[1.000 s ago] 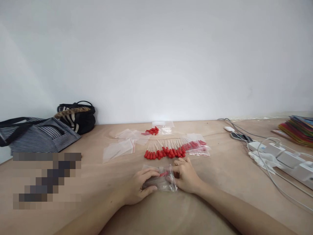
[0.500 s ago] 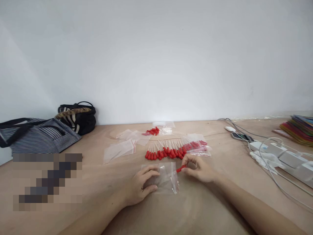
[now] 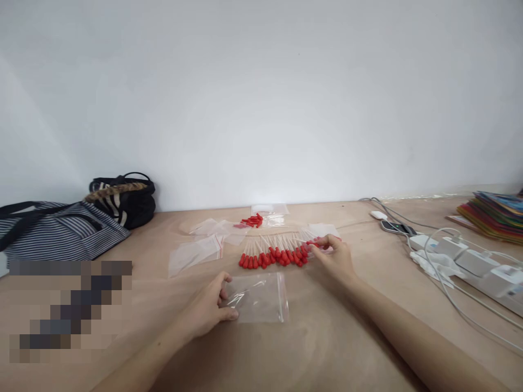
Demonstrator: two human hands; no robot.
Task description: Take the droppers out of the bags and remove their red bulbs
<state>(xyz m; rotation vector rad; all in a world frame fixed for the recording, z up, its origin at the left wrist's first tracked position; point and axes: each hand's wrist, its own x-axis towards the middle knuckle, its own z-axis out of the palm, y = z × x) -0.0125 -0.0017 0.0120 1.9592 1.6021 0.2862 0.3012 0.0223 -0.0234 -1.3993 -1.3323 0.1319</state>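
Observation:
A clear zip bag (image 3: 259,298) lies flat on the table with its reddish-striped closure edge to the right. My left hand (image 3: 212,302) rests at the bag's left end, fingers curved and apart, thumb over its lower left corner. Beyond the bag fans a row of white sticks with red heads (image 3: 265,258), the heads toward me. My right hand (image 3: 333,256) is at the row's right end, thumb and forefinger pinched on a red-headed stick (image 3: 311,244). Partly behind that hand lie clear bags (image 3: 324,230) with red pieces showing through.
Small red pieces (image 3: 252,220) are piled on bags at the back. More clear bags (image 3: 196,255) lie left of the row. A striped bag (image 3: 73,231) and a black bag (image 3: 137,204) stand at left. A power strip with chargers (image 3: 476,261), cables and stacked colourful packets (image 3: 492,218) occupy the right.
My right hand has moved away from the bag's opening, up to the right end of the row. My left hand has slid left, off the bag's middle to its left end.

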